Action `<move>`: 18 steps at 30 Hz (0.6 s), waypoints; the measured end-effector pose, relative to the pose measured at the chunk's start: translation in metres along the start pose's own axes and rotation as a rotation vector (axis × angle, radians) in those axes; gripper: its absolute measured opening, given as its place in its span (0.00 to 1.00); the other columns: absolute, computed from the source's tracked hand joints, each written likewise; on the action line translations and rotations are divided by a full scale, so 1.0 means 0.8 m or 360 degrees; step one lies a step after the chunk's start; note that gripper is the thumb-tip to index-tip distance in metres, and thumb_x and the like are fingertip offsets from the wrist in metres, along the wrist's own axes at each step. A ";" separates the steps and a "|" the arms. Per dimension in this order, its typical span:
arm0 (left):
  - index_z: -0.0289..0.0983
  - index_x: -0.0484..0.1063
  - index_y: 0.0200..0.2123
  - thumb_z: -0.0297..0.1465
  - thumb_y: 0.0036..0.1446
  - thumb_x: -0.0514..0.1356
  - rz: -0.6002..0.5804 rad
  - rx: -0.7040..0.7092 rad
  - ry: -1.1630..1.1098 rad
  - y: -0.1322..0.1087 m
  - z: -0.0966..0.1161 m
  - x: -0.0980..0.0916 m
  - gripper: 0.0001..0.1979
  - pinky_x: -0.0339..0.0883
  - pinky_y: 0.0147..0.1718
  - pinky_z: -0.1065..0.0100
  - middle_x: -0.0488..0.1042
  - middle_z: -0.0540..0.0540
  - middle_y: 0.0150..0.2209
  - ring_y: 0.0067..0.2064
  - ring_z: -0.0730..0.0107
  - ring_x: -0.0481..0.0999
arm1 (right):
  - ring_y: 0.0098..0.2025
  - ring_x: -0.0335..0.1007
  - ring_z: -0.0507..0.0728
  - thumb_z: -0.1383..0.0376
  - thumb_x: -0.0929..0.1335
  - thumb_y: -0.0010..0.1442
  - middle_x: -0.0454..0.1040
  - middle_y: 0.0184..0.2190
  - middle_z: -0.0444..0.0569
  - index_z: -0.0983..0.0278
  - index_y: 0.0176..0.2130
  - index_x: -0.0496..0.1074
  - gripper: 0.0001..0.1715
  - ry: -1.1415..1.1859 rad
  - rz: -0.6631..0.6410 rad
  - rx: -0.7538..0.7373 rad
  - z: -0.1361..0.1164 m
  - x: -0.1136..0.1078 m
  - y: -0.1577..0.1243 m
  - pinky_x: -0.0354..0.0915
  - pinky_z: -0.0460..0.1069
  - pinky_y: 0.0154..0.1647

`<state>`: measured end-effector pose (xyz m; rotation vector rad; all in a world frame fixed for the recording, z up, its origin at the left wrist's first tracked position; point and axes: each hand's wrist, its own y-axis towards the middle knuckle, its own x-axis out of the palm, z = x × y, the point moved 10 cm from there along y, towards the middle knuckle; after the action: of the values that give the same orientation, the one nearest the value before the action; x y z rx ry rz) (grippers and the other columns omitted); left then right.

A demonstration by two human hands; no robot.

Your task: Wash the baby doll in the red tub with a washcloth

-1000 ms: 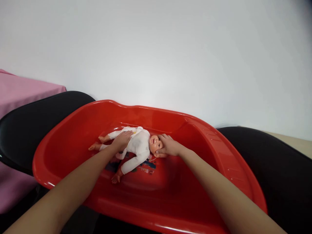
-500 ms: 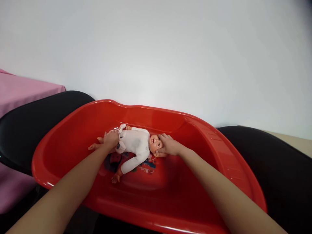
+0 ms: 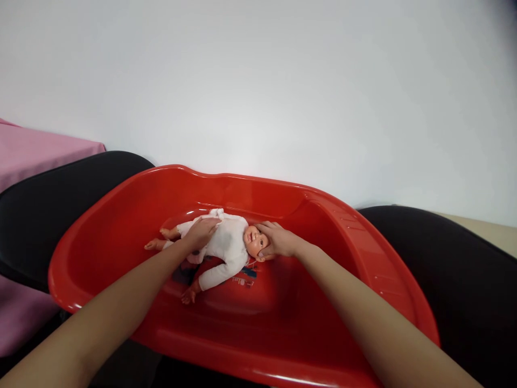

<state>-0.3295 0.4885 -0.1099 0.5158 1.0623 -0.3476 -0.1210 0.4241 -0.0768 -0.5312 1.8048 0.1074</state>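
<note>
A baby doll [image 3: 228, 240] in a white long-sleeved outfit lies on its back in a red baby bathtub [image 3: 258, 366]. Its head points right, its bare feet left, and one arm stretches toward me. My right hand [image 3: 279, 240] is curved round the top of the doll's head, thumb on the near side and fingers on the far side. Across the doll's waist rests my left hand [image 3: 201, 235], fingers stretched out flat over the white cloth. Its palm side is hidden. A printed picture [image 3: 245, 277] on the tub floor shows partly beneath the doll.
Black rounded surfaces [image 3: 68, 188] flank the tub on the left, with another black surface [image 3: 456, 275] on the right. A pink cloth [image 3: 48, 153] covers something at far left. Behind the tub rises a plain pale wall [image 3: 258, 81].
My left hand has moved right, from the doll's hips and upper legs up onto its waist, and its fingers have straightened. My right hand stays on the head.
</note>
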 end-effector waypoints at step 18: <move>0.49 0.63 0.64 0.37 0.68 0.47 -0.0214 0.0151 0.0051 -0.009 0.040 0.018 0.23 0.49 0.69 0.56 0.63 0.52 0.67 0.68 0.58 0.60 | 0.60 0.59 0.70 0.51 0.75 0.46 0.64 0.59 0.57 0.59 0.62 0.62 0.47 -0.0051 0.0014 0.0114 -0.005 -0.004 -0.003 0.65 0.58 0.54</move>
<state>-0.3027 0.4642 -0.1123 0.5373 1.1179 -0.5121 -0.1229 0.4214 -0.0721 -0.4682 1.7728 0.0568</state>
